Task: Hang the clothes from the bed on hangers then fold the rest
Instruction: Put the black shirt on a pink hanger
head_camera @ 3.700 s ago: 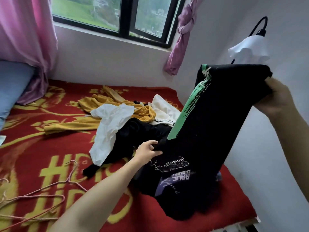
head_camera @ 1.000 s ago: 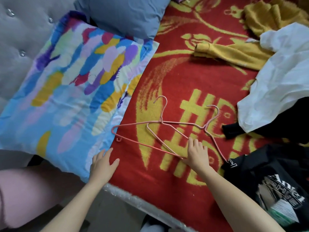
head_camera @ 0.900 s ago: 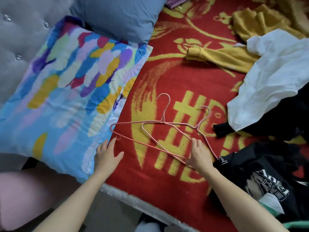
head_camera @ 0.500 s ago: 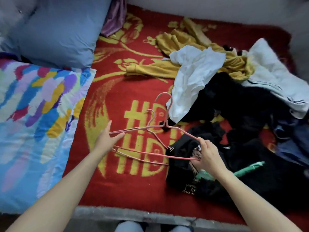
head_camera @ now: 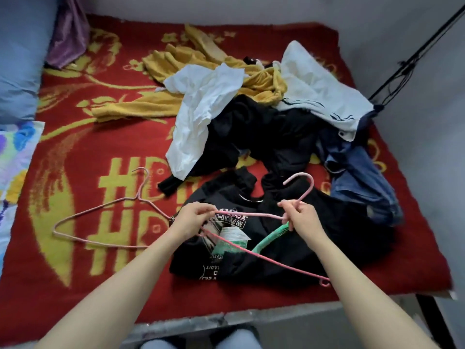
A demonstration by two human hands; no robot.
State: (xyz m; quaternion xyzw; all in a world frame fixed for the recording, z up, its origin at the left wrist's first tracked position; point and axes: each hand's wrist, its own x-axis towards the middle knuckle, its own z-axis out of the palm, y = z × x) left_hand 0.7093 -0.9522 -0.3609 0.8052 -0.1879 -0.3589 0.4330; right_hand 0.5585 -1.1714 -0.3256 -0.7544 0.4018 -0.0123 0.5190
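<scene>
Hanger (head_camera: 305,194): pink wire, held up in both hands just above the black T-shirt (head_camera: 281,263), hook up and to the right, bottom bar slanting down toward the bed's near edge.
Right hand (head_camera: 302,220): fingers (head_camera: 286,205) curled round the hanger's neck, just below the hook.
Left hand (head_camera: 191,217): fingers (head_camera: 201,209) pinched on the wire at the hanger's left shoulder end.
T-shirt: crumpled on the bed directly under the hanger and both hands; white lettering and a green strip are shown.
Second hanger (head_camera: 138,197): pink wire, laid flat on the bed to the left of the left hand, untouched.
Pile beyond the T-shirt: black clothes (head_camera: 264,129), white shirt (head_camera: 201,109) draped over them, yellow sweater (head_camera: 261,81) behind, white striped garment (head_camera: 314,89) and jeans (head_camera: 359,177) to the right.
Bed (head_camera: 75,152): covered in a red blanket with a yellow pattern; blue pillow (head_camera: 17,59) and patterned pillow (head_camera: 15,152) at the left edge.
</scene>
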